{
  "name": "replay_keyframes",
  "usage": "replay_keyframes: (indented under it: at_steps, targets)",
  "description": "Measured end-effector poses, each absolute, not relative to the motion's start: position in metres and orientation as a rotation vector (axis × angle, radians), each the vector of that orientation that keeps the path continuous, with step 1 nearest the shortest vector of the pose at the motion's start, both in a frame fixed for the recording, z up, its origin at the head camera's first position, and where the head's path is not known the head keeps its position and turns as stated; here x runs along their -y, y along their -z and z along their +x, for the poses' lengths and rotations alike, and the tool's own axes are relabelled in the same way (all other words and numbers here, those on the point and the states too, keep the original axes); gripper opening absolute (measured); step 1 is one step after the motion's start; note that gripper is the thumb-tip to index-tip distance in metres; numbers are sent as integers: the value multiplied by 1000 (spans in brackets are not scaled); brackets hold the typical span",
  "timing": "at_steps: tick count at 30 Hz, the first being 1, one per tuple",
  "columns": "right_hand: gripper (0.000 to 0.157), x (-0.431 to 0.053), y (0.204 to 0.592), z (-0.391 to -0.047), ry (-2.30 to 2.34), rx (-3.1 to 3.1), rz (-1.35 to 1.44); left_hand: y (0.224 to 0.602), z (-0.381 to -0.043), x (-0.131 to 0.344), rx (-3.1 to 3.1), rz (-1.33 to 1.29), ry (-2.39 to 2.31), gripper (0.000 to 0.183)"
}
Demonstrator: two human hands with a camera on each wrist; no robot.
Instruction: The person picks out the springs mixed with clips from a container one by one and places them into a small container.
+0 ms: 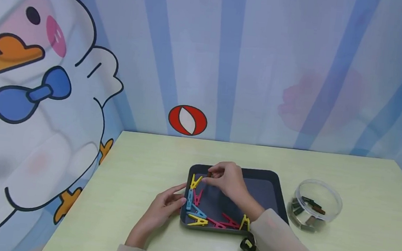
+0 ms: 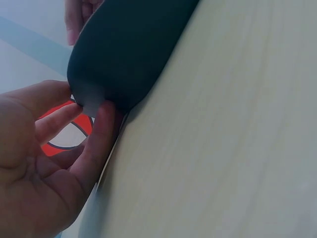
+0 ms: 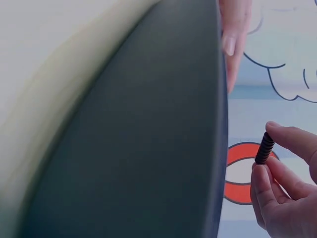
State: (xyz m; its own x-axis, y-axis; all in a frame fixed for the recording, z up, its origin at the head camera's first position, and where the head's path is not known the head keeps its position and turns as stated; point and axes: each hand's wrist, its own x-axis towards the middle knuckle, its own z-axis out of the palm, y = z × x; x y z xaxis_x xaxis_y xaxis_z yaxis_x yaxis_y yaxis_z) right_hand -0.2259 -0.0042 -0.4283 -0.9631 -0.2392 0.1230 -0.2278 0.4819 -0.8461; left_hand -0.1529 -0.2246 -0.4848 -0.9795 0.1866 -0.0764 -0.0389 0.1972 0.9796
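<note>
In the right wrist view, my right hand (image 3: 285,183) pinches a short dark ribbed rod (image 3: 265,148) between thumb and fingertips. The head view shows this right hand (image 1: 230,181) over the back left part of a dark tray (image 1: 267,194). My left hand (image 1: 160,209) rests its fingers on the tray's left outer side; in the left wrist view its fingertips touch the dark wall (image 2: 124,59). Clothespins line the tray: a yellow one (image 1: 195,181) at the back left, a blue one (image 1: 189,199) and a pink one (image 1: 197,197) along the left, others along the front.
A clear round container (image 1: 316,203) with several dark green and brown pieces (image 1: 312,204) stands right of the tray, near my right forearm. The pale table (image 1: 365,241) ends at a printed cloth backdrop (image 1: 256,86) behind and on the left.
</note>
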Motion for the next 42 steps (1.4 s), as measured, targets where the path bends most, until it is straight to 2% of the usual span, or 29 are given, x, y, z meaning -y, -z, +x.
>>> replay_keyframes:
  at_steps: [12, 22, 42]
  targets:
    - [20, 0, 407, -212, 1579, -2651, -493, 485, -152, 226, -2258, 150, -1898, 52]
    - [25, -16, 391, -205, 1588, -2667, -500, 483, -152, 225, -2278, 130, -1884, 52]
    - [26, -46, 369, -195, 1583, -2714, -561, 486, -153, 224, -2293, 133, -1897, 51]
